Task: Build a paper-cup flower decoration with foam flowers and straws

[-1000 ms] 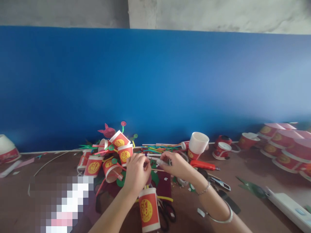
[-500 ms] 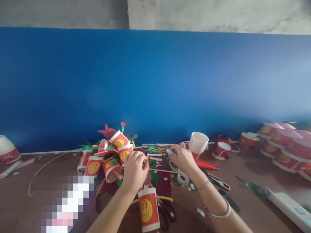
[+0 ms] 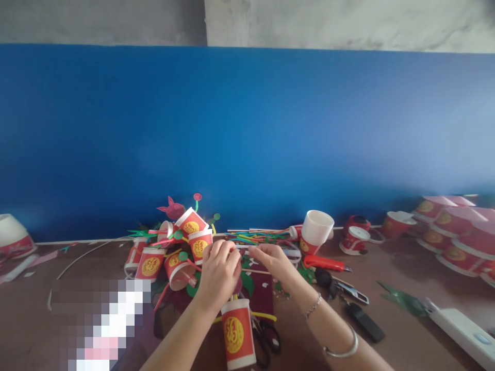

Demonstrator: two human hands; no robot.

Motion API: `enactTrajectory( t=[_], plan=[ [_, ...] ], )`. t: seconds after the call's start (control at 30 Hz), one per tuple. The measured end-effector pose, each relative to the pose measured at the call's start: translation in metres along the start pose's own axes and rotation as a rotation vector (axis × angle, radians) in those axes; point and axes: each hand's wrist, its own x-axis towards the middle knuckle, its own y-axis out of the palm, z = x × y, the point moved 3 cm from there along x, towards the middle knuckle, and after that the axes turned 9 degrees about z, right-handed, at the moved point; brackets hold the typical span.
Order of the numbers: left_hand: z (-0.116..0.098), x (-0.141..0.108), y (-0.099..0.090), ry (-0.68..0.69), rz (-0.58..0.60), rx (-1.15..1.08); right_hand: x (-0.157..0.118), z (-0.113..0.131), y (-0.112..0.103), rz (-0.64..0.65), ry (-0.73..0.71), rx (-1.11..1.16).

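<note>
My left hand (image 3: 220,270) is closed, fingers curled and pressed together above a red-and-white paper cup (image 3: 238,335) with a yellow emblem. Between hand and cup shows the edge of a dark purple disc (image 3: 240,283), with a yellow stalk under it by the cup's rim. What the left fingertips hold is hidden. Just to the right, my right hand (image 3: 273,260) is closed in a pinch, its fingertips close to the left hand. Whatever lies in that pinch is too small to make out. Black-handled scissors (image 3: 265,340) lie beside the cup.
Decorated paper cups (image 3: 150,265) cluster at left. Behind the hands lie coloured straws (image 3: 247,238). To the right are stacked white-rimmed cups (image 3: 317,229), an orange-red cutter (image 3: 327,263), keys with a black fob (image 3: 365,322), green-bladed scissors (image 3: 402,299) and a white power strip (image 3: 460,330). A blue panel (image 3: 247,139) stands behind.
My right hand has moved left, close to my left hand. The small white piece seen at its fingertips no longer shows. The tape roll below it is out of sight. The left hand has barely shifted.
</note>
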Motion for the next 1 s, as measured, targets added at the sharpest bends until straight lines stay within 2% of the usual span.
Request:
enactTrajectory(
  t=[0.07,0.13,0.27,0.37,0.47,0.53,0.7,0.77,0.9,1.0],
  plan=[
    [-0.003,-0.001,-0.001,0.017,-0.004,-0.003,-0.003,0.002,0.008,0.017,0.005,0.273],
    [-0.006,-0.002,-0.001,0.030,-0.005,-0.016,-0.004,0.001,0.011,0.004,0.013,0.392],
    [-0.008,-0.002,-0.001,0.048,0.004,-0.057,-0.001,-0.003,0.011,0.003,0.010,0.402],
    [-0.006,0.001,0.000,-0.036,0.048,-0.156,0.002,-0.009,0.005,-0.026,0.017,0.368],
    [-0.008,0.000,0.004,-0.124,0.241,-0.339,0.005,-0.013,-0.006,-0.058,0.006,0.333],
    [-0.017,-0.005,0.009,-0.099,0.426,-0.440,0.006,-0.014,-0.013,-0.067,-0.005,0.315],
    [-0.040,-0.022,0.023,-0.020,0.709,-0.351,0.004,-0.014,-0.021,-0.034,0.033,0.341],
    [-0.043,-0.025,0.029,-0.017,0.755,-0.301,0.003,-0.014,-0.020,-0.013,0.038,0.356],
    [-0.041,-0.027,0.037,-0.051,0.769,-0.303,0.004,-0.014,-0.021,0.009,-0.011,0.373],
    [-0.038,-0.025,0.040,-0.114,0.749,-0.333,0.003,-0.016,-0.023,0.105,-0.018,0.375]
  ],
)
